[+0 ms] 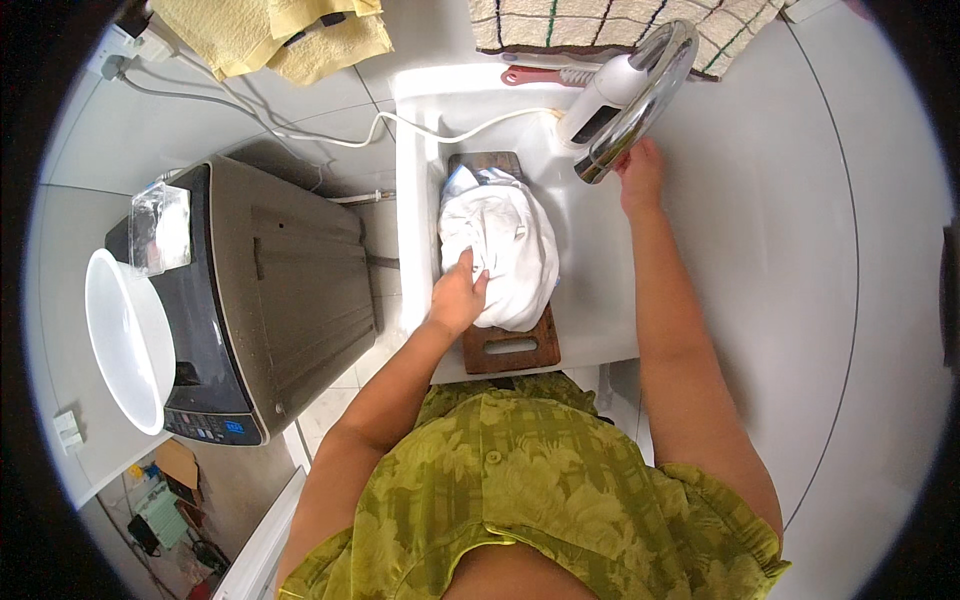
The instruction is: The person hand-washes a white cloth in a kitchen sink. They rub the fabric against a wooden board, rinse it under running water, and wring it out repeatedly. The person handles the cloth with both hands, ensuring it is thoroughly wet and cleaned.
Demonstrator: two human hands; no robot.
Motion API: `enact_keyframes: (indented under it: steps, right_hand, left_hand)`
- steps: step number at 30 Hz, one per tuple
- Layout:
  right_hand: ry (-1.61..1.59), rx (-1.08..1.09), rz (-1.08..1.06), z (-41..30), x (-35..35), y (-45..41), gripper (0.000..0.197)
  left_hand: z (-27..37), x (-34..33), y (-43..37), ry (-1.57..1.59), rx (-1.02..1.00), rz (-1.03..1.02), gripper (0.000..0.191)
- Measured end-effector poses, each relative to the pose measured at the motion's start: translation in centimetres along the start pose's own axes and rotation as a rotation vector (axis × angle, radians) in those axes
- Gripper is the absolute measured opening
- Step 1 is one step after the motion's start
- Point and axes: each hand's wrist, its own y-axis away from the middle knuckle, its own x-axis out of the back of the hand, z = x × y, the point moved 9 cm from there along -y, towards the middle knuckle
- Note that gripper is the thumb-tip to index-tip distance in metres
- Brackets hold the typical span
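A bundled white cloth (504, 244) with some blue at its far edge lies on a dark wooden washboard (511, 360) inside the white sink (596, 315). My left hand (459, 294) grips the near left part of the cloth, thumb and forefinger on a fold; its other fingers are hard to make out. Beneath the curved chrome spout of the faucet (664, 97), my right hand (642, 178) reaches to the sink's right side. The spout hides its fingertips, so their hold is unclear.
A red-handled brush (544, 76) rests on the sink's back ledge. The faucet's white cord (450, 139) runs left to the wall. A washing machine (292, 285) stands at left, carrying a white basin (127, 341) and a clear plastic box (160, 229). Towels (330, 49) hang behind.
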Motion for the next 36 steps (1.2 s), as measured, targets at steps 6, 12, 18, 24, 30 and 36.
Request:
enact_keyframes:
  steps: [6, 12, 18, 24, 30, 36]
  right_hand:
    - [0.066, 0.057, -0.031, 1.8, 0.3, 1.3, 0.026]
    - [0.347, 0.196, -0.045, 0.5, -0.2, 1.6, 0.021]
    - [1.254, 0.156, -0.253, 4.1, -4.8, 8.9, 0.035]
    - [1.148, -0.187, -0.328, 13.5, -3.5, 11.3, 0.057]
    - [0.002, -0.697, -0.280, 8.8, -5.2, 13.7, 0.046]
    - [-0.441, -0.426, -0.255, -0.8, -4.8, 15.0, 0.051]
  left_hand:
    - [0.0, -0.3, -0.5, -0.004, 0.042, -0.083, 0.048]
    - [-0.3, -0.2, -0.6, -0.001, -0.006, -0.036, 0.049]
    - [-0.9, -0.3, -0.6, 0.052, 0.011, -0.058, 0.050]
    - [-1.6, -0.9, 0.3, 0.275, -0.123, 0.043, 0.044]
    - [-1.9, 0.7, 2.7, 1.048, 0.116, -0.088, 0.035]
    - [-1.5, 4.2, 4.3, 1.404, 0.157, -0.020, 0.041]
